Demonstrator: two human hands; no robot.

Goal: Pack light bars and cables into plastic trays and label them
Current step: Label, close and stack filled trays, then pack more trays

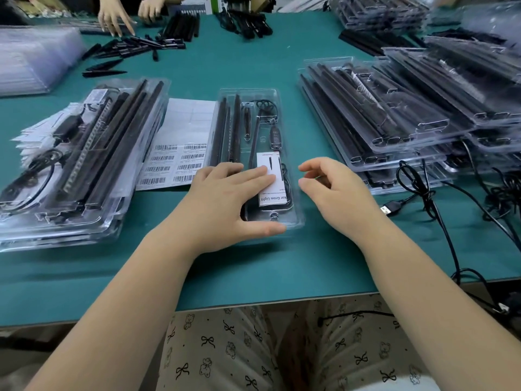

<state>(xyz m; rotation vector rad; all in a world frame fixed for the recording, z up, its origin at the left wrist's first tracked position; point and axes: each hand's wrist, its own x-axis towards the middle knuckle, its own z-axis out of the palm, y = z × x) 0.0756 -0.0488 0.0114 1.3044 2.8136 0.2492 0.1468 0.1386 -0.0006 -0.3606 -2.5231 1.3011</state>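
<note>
A clear plastic tray [284,108] lies in the middle of the green table, holding black light bars [225,128], a cable with a controller [275,135] and a white instruction leaflet [272,198]. My left hand [225,198] lies flat on the tray's near end, fingers straight across the leaflet, thumb along the tray's front edge. My right hand [335,190] hovers just right of the tray, fingers loosely curled, holding nothing.
A barcode label sheet [180,142] lies left of the tray, beside a stack of packed trays [70,165]. More stacked trays [394,114] sit at the right, with loose black cables [423,193] near them. Another person's hands [118,18] sort black parts at the far edge.
</note>
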